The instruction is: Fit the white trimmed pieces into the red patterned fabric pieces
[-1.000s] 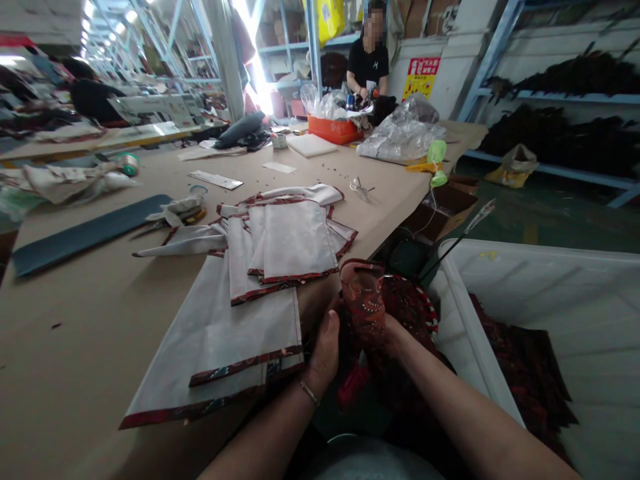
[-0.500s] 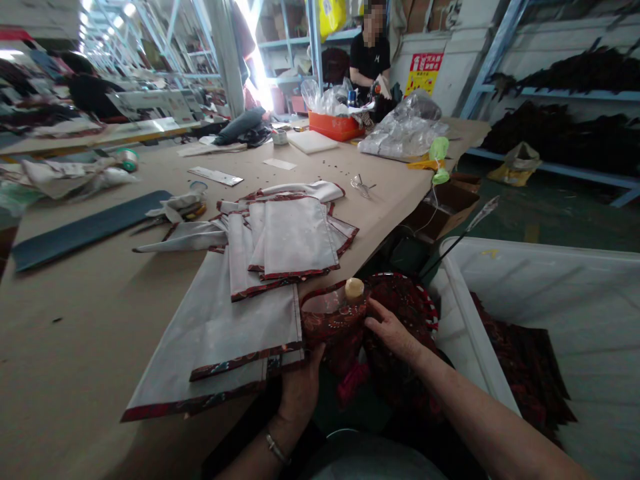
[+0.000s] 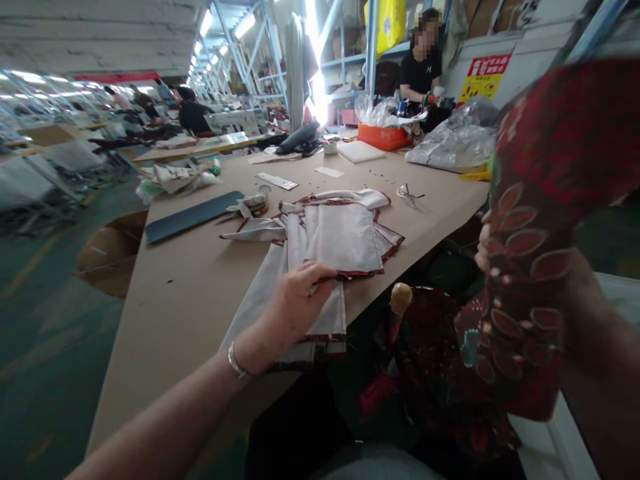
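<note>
At the near table (image 3: 200, 267) edge, the left hand (image 3: 300, 303) rests on a stack of white lined pieces (image 3: 340, 237), fingertips pinched on the edge of one layer, probably so it can be peeled from those beneath. The stack lies fanned, red-trimmed borders showing, which keeps each piece separate to the touch. The right hand (image 3: 484, 247), mostly hidden, is raised close to the camera behind a red patterned cloth (image 3: 530, 253); fingers show at the cloth's left edge, so it appears to grasp it, though the grip itself cannot be seen. The cloth hangs upright, clear of the table. Below, dark red fabric fills a basket (image 3: 430, 347) with a pale knob (image 3: 401, 297) standing up. Snips (image 3: 407, 195) lie beyond the stack. Another person (image 3: 423, 67) works at the far end.
</note>
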A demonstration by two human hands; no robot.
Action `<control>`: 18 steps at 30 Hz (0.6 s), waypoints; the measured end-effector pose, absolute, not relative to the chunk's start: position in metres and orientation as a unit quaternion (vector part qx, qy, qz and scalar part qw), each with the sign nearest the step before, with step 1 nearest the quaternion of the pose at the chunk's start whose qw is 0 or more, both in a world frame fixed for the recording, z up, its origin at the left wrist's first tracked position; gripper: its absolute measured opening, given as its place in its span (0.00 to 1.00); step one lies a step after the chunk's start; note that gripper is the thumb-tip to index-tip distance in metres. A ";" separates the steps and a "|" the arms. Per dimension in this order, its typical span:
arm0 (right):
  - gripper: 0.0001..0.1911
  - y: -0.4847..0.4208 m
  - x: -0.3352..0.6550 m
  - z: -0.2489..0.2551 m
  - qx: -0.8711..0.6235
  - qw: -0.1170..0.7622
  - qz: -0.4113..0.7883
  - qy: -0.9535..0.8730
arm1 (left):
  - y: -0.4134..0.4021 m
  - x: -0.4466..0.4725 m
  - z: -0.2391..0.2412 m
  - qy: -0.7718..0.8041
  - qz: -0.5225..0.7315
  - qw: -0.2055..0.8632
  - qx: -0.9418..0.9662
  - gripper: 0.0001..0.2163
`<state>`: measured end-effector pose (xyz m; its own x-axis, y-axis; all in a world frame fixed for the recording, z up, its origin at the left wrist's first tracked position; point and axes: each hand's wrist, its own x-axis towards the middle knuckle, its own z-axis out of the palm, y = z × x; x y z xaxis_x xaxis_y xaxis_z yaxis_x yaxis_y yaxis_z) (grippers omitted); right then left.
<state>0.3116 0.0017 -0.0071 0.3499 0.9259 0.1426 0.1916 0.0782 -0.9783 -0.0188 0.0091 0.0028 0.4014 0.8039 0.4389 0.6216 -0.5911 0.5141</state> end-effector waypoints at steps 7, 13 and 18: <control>0.21 -0.019 0.334 -0.225 -0.714 0.379 0.341 -0.480 | 0.071 -0.038 -0.009 0.400 0.093 -0.109 0.905 0.12; 0.22 -0.015 0.317 -0.214 -0.644 0.459 0.119 -0.601 | 0.075 -0.030 -0.015 0.394 0.039 -0.135 0.908 0.08; 0.10 -0.007 0.237 -0.077 -0.426 0.539 0.017 -0.727 | 0.080 -0.021 -0.015 0.415 0.013 -0.171 0.893 0.08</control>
<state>0.2374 -0.0075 -0.0773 -0.0566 0.6377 0.7682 0.6000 0.6367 -0.4843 -0.0211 0.0796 -0.0146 0.6545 0.7376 0.1659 0.7468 -0.5965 -0.2942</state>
